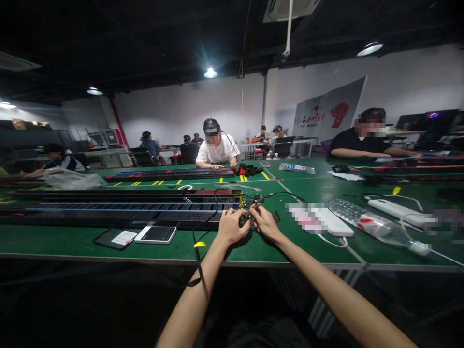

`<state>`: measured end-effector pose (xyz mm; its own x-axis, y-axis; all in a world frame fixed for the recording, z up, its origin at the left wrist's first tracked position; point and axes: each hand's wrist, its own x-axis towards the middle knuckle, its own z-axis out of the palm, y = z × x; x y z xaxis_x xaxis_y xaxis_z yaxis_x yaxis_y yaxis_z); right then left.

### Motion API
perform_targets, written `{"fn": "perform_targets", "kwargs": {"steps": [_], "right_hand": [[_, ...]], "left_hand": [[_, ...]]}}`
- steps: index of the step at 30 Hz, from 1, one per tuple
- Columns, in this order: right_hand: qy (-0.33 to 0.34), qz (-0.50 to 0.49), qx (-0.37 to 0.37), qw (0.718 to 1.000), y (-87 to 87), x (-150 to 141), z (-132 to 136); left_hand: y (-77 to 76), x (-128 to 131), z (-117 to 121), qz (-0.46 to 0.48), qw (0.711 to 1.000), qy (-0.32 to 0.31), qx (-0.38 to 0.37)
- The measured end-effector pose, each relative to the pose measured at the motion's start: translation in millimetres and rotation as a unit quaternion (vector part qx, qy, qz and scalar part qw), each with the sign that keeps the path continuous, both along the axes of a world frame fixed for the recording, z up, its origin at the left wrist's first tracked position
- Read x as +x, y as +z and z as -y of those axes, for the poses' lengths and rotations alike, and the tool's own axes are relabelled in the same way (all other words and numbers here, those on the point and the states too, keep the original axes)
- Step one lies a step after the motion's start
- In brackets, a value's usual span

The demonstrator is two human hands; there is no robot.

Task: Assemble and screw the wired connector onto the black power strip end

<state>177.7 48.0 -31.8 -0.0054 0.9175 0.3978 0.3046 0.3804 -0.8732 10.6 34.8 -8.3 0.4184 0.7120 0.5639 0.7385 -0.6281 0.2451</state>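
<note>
Near black rack looks mostly built: blue strips run along its length, red-marked pieces in rows. The right end seems unfinished, with a yellow piece and a black cable by it. Right hand pinches a small dark part just beside that end, over the green table; left hand has fingers curled close to it, can't tell if gripping. Part is small and mostly hidden, so can't confirm whether its fitting is done.
</note>
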Motion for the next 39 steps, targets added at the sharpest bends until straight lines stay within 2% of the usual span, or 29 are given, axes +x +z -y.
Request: {"fn": "perform_targets", "kwargs": {"steps": [3, 8, 11, 15, 18, 22, 26, 30, 39], "right_hand": [[0.007, -0.062, -0.042, 0.997, -6.4, 1.5, -8.6], [-0.028, -0.086, -0.062, 0.994, -11.7, 4.6, -14.3], [-0.080, -0.051, -0.018, 0.995, -8.0, 4.9, -9.1], [-0.141, 0.047, 0.109, 0.983, -1.8, 3.2, 1.6], [-0.112, 0.119, 0.157, 0.974, -1.4, 0.6, 7.9], [-0.075, 0.208, 0.162, 0.962, -3.5, -2.5, 12.0], [-0.042, 0.245, 0.155, 0.956, -0.9, -3.7, 14.4], [-0.014, 0.225, 0.148, 0.963, 3.2, -4.4, 15.8], [-0.069, 0.043, 0.054, 0.995, -7.4, 0.3, -8.3]], "left_hand": [[0.0, 0.1, -0.1, 0.008, 1.000, -0.006, 0.000], [-1.0, -0.2, -1.0, 0.015, 1.000, -0.006, -0.001], [-2.0, -0.3, -1.6, 0.016, 1.000, -0.008, 0.004], [-2.3, 0.0, -1.4, 0.018, 1.000, -0.005, 0.005], [-1.3, 0.3, -0.3, 0.016, 1.000, 0.002, 0.010], [1.0, 0.7, 1.4, 0.009, 1.000, 0.016, 0.015], [2.4, 1.3, 2.1, 0.005, 1.000, 0.013, 0.012], [2.2, 1.7, 1.5, 0.004, 1.000, 0.014, 0.007], [0.5, 0.6, 0.9, 0.010, 1.000, -0.001, 0.011]]}}
